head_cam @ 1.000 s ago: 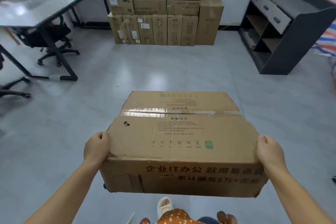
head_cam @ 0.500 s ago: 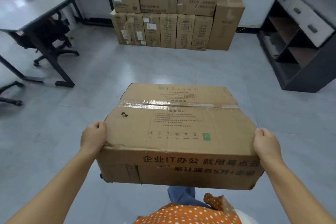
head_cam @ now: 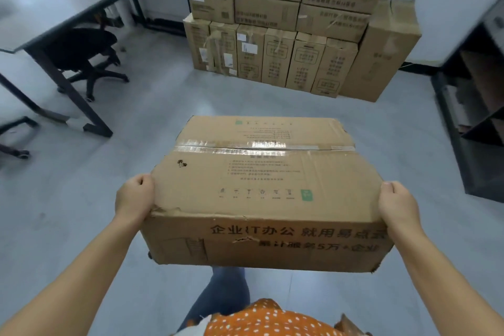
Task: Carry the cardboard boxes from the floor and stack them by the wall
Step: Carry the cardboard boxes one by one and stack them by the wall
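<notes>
A wide, flat cardboard box point(head_cam: 261, 180) with a taped seam and printed text is carried in front of me, off the floor. My left hand point(head_cam: 133, 198) grips its left side near the front corner, fingers curled round the edge. My right hand point(head_cam: 395, 204) grips the right side the same way. Ahead, a stack of cardboard boxes point(head_cam: 294, 27) stands against the white wall: a row of narrow upright ones below, larger ones on top, and one tall box at the right end.
A grey desk point(head_cam: 68, 8) with black legs and clutter stands at the left, a black office chair point(head_cam: 81, 54) under it. A dark shelf unit point(head_cam: 474, 117) stands at the right. Grey floor point(head_cam: 152, 106) lies between me and the stack.
I have walked toward the wall with the box held in both hands. The stack, desk and shelf now look closer and larger. My grip is unchanged.
</notes>
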